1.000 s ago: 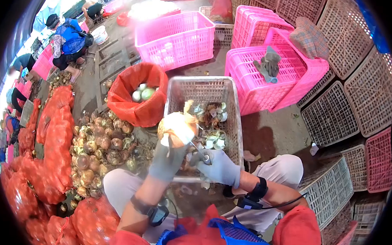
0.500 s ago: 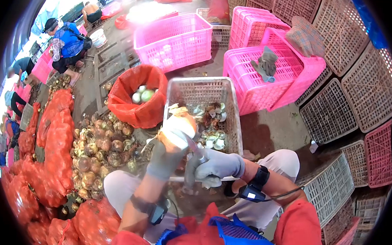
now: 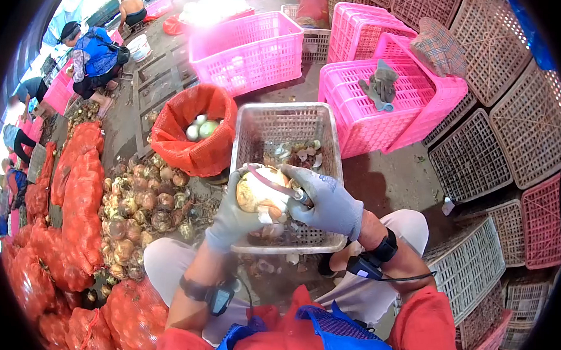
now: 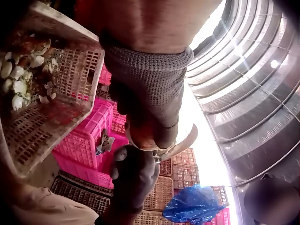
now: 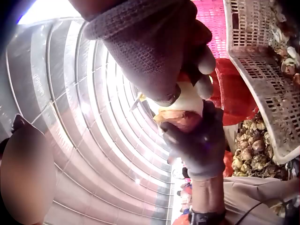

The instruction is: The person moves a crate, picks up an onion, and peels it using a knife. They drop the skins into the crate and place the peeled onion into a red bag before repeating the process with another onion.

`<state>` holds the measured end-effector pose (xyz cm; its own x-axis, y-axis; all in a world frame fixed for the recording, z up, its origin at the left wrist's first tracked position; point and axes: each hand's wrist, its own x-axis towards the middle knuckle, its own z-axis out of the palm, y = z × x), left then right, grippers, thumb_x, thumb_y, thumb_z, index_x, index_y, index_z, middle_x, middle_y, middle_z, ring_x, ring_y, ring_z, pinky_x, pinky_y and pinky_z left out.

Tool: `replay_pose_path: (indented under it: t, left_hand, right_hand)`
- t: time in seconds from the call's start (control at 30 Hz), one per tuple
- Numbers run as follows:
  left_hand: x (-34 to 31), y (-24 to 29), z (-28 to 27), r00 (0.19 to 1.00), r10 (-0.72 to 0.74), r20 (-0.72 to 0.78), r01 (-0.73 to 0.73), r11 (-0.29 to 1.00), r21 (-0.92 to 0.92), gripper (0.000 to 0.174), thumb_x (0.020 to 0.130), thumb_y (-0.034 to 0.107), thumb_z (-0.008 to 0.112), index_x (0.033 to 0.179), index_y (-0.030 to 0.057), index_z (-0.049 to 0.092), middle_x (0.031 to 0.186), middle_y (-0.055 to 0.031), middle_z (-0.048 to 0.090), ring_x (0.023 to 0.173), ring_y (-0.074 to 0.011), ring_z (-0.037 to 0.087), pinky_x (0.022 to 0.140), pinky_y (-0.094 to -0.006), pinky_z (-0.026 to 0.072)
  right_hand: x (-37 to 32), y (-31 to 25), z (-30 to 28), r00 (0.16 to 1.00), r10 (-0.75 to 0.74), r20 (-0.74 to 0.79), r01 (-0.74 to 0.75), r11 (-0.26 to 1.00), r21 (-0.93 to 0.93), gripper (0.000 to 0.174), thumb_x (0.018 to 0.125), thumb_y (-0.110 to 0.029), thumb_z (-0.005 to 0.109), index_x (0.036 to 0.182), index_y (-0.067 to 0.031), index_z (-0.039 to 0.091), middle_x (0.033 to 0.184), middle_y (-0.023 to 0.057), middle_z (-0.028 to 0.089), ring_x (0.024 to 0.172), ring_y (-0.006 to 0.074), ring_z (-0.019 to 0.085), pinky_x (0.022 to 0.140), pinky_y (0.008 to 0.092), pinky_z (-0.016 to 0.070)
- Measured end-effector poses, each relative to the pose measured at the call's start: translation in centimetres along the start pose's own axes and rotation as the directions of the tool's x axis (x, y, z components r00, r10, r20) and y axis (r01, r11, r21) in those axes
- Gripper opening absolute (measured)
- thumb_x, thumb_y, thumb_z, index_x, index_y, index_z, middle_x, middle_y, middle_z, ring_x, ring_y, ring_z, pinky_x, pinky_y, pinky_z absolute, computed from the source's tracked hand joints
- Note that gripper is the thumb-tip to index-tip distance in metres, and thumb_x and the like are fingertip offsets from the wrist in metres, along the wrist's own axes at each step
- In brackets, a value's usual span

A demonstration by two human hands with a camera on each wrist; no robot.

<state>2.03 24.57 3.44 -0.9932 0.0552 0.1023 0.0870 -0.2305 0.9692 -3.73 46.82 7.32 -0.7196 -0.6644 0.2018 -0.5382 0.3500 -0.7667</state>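
In the head view my gloved left hand (image 3: pixel 234 213) grips a large onion (image 3: pixel 252 195) from the left and below. Its brown skin is partly off, and white flesh shows on top. My gloved right hand (image 3: pixel 329 202) holds a small knife (image 3: pixel 301 195) by its handle, with fingers against the onion's right side. The narrow blade runs across the onion's upper face. Both hands are over a grey plastic crate (image 3: pixel 339 146) with onion scraps (image 3: pixel 303 154) inside. In the right wrist view, the onion (image 5: pixel 180 120) sits between the two hands.
A red mesh bag (image 3: pixel 169 139) with peeled onions stands left of the crate. Unpeeled onions (image 3: pixel 135 206) are heaped beside filled red sacks (image 3: pixel 82 197). Pink crates (image 3: pixel 375 85) and stacked brown crates (image 3: pixel 475 161) stand ahead and right. Gloves (image 3: pixel 380 85) lie on one pink crate.
The onion has tilted down and closer to me, and more white flesh shows. My right hand has swung up from below onto the onion's right side with the knife.
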Motion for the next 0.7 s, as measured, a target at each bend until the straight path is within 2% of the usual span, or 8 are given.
replay_pose_path:
  t: [0.1, 0.3, 0.43, 0.47, 0.5, 0.57, 0.63, 0.7]
  left_hand:
    - [0.4, -0.2, -0.3, 0.995, 0.075, 0.063, -0.079, 0.995, 0.058, 0.101, 0.060, 0.005, 0.095, 0.144, 0.0045, 0.037, 0.132, -0.0159, 0.059, 0.122, -0.0231, 0.061, 0.102, -0.0374, 0.0549]
    - [-0.6, 1.1, 0.4, 0.994, 0.010, 0.111, -0.010, 1.000, -0.001, 0.106, 0.060, 0.005, 0.095, 0.146, 0.0069, 0.034, 0.136, -0.0159, 0.058, 0.125, -0.0239, 0.060, 0.105, -0.0385, 0.0524]
    - [-0.8, 1.3, 0.7, 0.993, 0.004, 0.121, 0.003, 0.998, -0.061, 0.102, 0.069, 0.005, 0.091, 0.153, 0.0063, 0.034, 0.140, -0.0162, 0.057, 0.127, -0.0237, 0.059, 0.105, -0.0393, 0.0520]
    - [-1.0, 1.9, 0.7, 0.982, 0.035, 0.188, -0.026, 0.998, -0.052, 0.097, 0.079, 0.008, 0.085, 0.158, 0.0068, 0.030, 0.142, -0.0162, 0.056, 0.127, -0.0252, 0.059, 0.104, -0.0401, 0.0525]
    - [-1.3, 1.9, 0.9, 0.984, -0.072, 0.163, 0.144, 0.862, -0.486, 0.094, 0.088, 0.020, 0.078, 0.163, 0.0096, 0.022, 0.147, -0.0164, 0.052, 0.129, -0.0289, 0.058, 0.103, -0.0431, 0.0536]
    - [-0.8, 2.2, 1.1, 0.999, -0.021, 0.026, 0.027, 0.964, -0.264, 0.099, 0.085, 0.054, 0.079, 0.156, 0.0020, 0.032, 0.149, -0.0156, 0.051, 0.134, -0.0291, 0.055, 0.112, -0.0430, 0.0476]
    - [-0.6, 2.8, 2.0, 1.000, -0.009, -0.007, 0.005, 0.925, -0.380, 0.103, 0.083, 0.058, 0.079, 0.157, 0.0043, 0.030, 0.152, -0.0143, 0.048, 0.136, -0.0291, 0.054, 0.112, -0.0458, 0.0473]
    - [-0.7, 0.8, 0.7, 0.991, -0.047, 0.124, 0.106, 0.840, -0.532, 0.103, 0.084, 0.060, 0.077, 0.157, 0.0048, 0.029, 0.152, -0.0133, 0.047, 0.137, -0.0284, 0.052, 0.112, -0.0485, 0.0468]
  right_hand:
    - [-0.3, 0.5, -0.1, 0.997, -0.045, 0.059, 0.045, 0.999, 0.007, 0.075, 0.086, -0.016, 0.069, 0.153, -0.0035, 0.039, 0.116, 0.0264, 0.066, 0.084, 0.0361, 0.071, 0.076, 0.0440, 0.0567]
    - [-0.5, 0.5, 0.5, 0.985, -0.145, -0.096, 0.132, 0.983, -0.129, 0.065, 0.083, -0.014, 0.070, 0.143, -0.0040, 0.048, 0.112, 0.0258, 0.067, 0.087, 0.0395, 0.070, 0.076, 0.0459, 0.0570]
    - [-0.2, 0.6, -0.3, 0.976, -0.160, -0.150, 0.136, 0.977, -0.162, 0.052, 0.082, -0.012, 0.072, 0.130, -0.0031, 0.053, 0.097, 0.0238, 0.069, 0.085, 0.0387, 0.071, 0.073, 0.0437, 0.0571]
    - [-0.3, 0.0, -0.5, 0.976, -0.084, -0.198, 0.086, 0.996, 0.001, 0.051, 0.083, -0.013, 0.073, 0.129, -0.0024, 0.053, 0.095, 0.0224, 0.068, 0.082, 0.0366, 0.071, 0.072, 0.0426, 0.0567]
    - [-0.2, -0.6, -0.5, 0.972, 0.003, -0.234, 0.038, 0.985, 0.168, 0.050, 0.084, -0.014, 0.074, 0.129, -0.0017, 0.054, 0.093, 0.0210, 0.068, 0.079, 0.0344, 0.071, 0.071, 0.0414, 0.0563]
    - [0.0, -0.3, -0.1, 0.967, -0.004, -0.255, 0.035, 0.993, 0.117, 0.051, 0.084, -0.016, 0.075, 0.130, -0.0025, 0.054, 0.093, 0.0204, 0.068, 0.078, 0.0324, 0.071, 0.070, 0.0408, 0.0558]
    - [0.5, -0.4, 0.1, 0.950, -0.026, -0.312, 0.031, 0.999, 0.014, 0.054, 0.085, -0.018, 0.076, 0.131, -0.0042, 0.054, 0.092, 0.0192, 0.067, 0.075, 0.0284, 0.070, 0.068, 0.0395, 0.0549]
    - [0.5, -1.1, -0.3, 0.952, -0.003, -0.305, 0.023, 0.998, 0.063, 0.050, 0.085, -0.017, 0.075, 0.129, -0.0057, 0.056, 0.088, 0.0181, 0.067, 0.074, 0.0286, 0.070, 0.067, 0.0395, 0.0547]
